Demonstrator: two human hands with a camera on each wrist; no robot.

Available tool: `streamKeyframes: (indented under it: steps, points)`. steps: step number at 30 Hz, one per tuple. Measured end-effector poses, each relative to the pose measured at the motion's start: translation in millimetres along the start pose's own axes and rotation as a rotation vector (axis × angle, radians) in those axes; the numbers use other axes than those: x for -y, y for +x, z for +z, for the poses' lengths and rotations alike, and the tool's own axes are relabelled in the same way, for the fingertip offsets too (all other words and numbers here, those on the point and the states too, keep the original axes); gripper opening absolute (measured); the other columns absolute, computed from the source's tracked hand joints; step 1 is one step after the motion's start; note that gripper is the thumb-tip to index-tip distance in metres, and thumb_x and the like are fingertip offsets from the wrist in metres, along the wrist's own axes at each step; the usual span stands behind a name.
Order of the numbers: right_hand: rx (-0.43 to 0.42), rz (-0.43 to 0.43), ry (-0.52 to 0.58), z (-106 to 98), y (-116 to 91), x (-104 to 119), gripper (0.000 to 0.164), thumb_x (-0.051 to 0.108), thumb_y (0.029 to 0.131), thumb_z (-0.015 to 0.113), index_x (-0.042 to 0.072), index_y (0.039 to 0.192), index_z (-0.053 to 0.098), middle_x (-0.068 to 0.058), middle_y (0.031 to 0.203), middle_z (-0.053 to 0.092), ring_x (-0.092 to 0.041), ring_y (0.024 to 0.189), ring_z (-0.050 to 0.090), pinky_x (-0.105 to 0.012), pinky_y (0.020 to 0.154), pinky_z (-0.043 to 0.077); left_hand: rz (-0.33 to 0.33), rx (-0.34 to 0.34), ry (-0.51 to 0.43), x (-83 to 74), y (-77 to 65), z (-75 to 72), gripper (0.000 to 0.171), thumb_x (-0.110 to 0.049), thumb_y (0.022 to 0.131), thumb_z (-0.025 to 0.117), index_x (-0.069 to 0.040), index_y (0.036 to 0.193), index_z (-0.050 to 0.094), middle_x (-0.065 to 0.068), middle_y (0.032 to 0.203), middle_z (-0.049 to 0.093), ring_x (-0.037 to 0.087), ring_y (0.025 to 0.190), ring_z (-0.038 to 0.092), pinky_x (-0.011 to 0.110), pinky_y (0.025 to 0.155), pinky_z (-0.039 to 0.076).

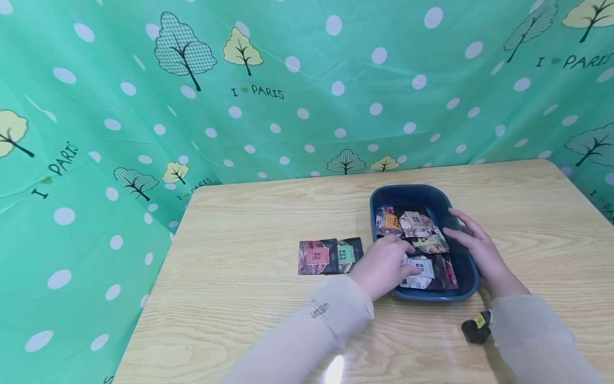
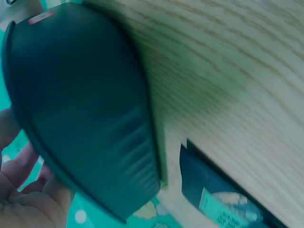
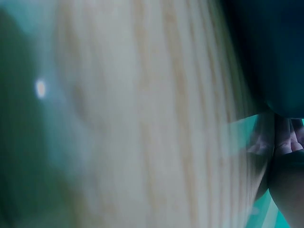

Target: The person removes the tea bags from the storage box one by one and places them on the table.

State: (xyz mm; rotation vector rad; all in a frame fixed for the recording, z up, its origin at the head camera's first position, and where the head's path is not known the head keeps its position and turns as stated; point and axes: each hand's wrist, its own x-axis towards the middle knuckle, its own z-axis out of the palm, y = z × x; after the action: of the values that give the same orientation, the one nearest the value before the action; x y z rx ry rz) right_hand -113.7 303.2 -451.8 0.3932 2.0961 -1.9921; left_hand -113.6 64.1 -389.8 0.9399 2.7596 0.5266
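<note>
My left hand (image 1: 384,266) reaches over the near-left rim into a dark blue plastic bin (image 1: 460,265). Its thumb and index finger pinch at the left side of a tea sachet with a pale label (image 1: 423,268); the other fingers are partly hidden in the head view. Beyond the bin's outer wall (image 2: 85,95), the left wrist view shows the fingers bent. My right hand (image 1: 484,256) rests against the bin's right rim, fingers extended over the edge. Around the pale sachet lie several others, including an orange-labelled one (image 1: 391,222) and a pinkish-labelled one (image 1: 416,222).
Left of the bin, a red-labelled sachet (image 1: 317,256) partly overlaps a green-labelled sachet (image 1: 346,254) on the wooden table (image 1: 230,298). A small black object with a yellow patch (image 1: 476,328) lies beside the right sleeve. Behind the table hangs a green patterned curtain (image 1: 307,138).
</note>
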Motion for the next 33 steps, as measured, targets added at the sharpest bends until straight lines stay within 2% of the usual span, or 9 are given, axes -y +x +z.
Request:
streamKeyframes:
  steps: [3,9,17,25,33]
  points:
    - [0.005,0.0,0.006,0,0,0,0.063,0.04,0.101,0.054,0.046,0.154,0.022,-0.013,0.167,-0.006,-0.016,0.121,0.043,-0.016,0.08,0.053,0.013,0.0,0.049,-3.6,4.5,4.8,0.045,-0.044,0.091,0.069,-0.017,0.128,0.065,-0.003,0.125,0.067,0.009,0.113,0.063,0.019,0.097,0.049]
    - [0.0,0.005,-0.001,1,0,1,0.063,0.041,0.101,0.054,0.046,0.154,0.021,-0.012,0.167,-0.008,-0.037,0.139,0.026,-0.014,0.08,0.052,0.039,-0.031,0.205,-9.0,9.3,13.0,0.042,-0.042,0.088,0.073,-0.015,0.12,0.067,-0.002,0.112,0.07,0.01,0.104,0.065,0.019,0.092,0.051]
    - [-0.012,0.023,-0.057,2,1,1,0.064,0.047,0.101,0.05,0.049,0.154,0.016,-0.01,0.167,-0.012,-0.047,0.147,0.014,-0.011,0.077,0.049,0.061,-0.068,0.406,-13.4,7.1,21.6,0.031,-0.038,0.089,0.073,-0.014,0.107,0.066,-0.003,0.098,0.067,0.01,0.088,0.059,0.02,0.082,0.052]
    - [-0.01,0.007,-0.032,2,0,2,0.063,0.044,0.101,0.051,0.047,0.155,0.018,-0.011,0.167,-0.011,-0.045,0.146,0.015,-0.011,0.078,0.05,-0.011,-0.078,0.44,-19.0,6.3,25.8,0.03,-0.036,0.092,0.069,-0.012,0.11,0.065,0.0,0.099,0.069,0.011,0.088,0.059,0.019,0.069,0.055]
    - [-0.01,0.007,-0.029,2,0,2,0.063,0.044,0.101,0.052,0.047,0.154,0.019,-0.012,0.167,-0.012,-0.047,0.148,0.011,-0.01,0.077,0.049,-0.013,-0.118,0.522,-21.9,6.2,31.2,0.016,-0.023,0.099,0.057,-0.014,0.108,0.067,-0.002,0.093,0.07,0.008,0.083,0.06,0.019,0.06,0.055]
